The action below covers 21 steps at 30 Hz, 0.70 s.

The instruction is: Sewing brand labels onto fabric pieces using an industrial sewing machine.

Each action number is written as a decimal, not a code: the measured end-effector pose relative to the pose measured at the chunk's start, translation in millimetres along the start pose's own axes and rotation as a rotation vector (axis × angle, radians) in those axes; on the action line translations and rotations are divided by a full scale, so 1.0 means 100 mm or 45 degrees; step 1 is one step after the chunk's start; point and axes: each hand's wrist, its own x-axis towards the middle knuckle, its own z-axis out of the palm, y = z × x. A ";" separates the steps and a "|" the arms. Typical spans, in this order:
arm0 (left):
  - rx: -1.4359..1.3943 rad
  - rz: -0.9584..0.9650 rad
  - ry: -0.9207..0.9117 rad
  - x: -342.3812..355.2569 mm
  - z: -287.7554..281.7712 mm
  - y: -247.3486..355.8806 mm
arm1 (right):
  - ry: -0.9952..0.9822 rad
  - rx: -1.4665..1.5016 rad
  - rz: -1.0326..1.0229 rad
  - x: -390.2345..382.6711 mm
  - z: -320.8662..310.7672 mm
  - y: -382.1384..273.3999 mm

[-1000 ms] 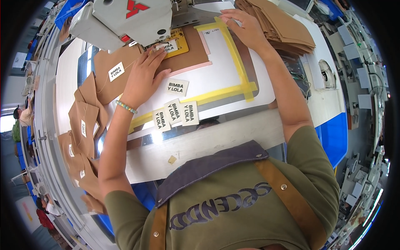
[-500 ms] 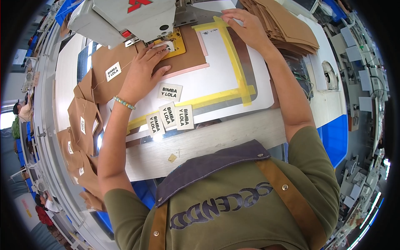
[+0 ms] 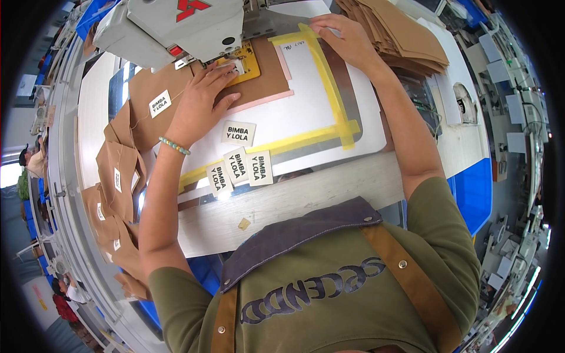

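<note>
My left hand (image 3: 205,100) lies with fingers stretched forward on a brown fabric panel (image 3: 268,70). Its fingertips press at a white label (image 3: 238,66) framed by a yellow template (image 3: 252,59), right under the head of a sewing machine (image 3: 182,26). Fingers partly cover that label. Further right, my right hand (image 3: 347,42) rests with extended fingers at the far corner of a white sheet (image 3: 312,88) edged with yellow tape; nothing shows in its grip. Several loose white labels (image 3: 238,133) with black print lie nearer to me on the sheet's front edge.
Brown panels with labels sewn on, joined by thread, trail down the left side (image 3: 118,170). A stack of brown panels (image 3: 406,41) lies at the far right. Blue bins (image 3: 472,194) stand below the table's edge. A small tan scrap (image 3: 243,223) sits near my apron.
</note>
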 end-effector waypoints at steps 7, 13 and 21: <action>-0.064 -0.044 0.001 0.12 0.04 -0.12 | 0.000 -0.024 -0.086 0.00 0.06 0.02; -0.090 -0.202 -0.035 0.07 0.01 -0.21 | -0.031 0.013 -0.070 0.00 0.05 -0.01; -0.171 -0.329 0.033 -0.18 -0.10 -0.40 | -0.106 -0.044 -0.197 -0.05 0.07 -0.19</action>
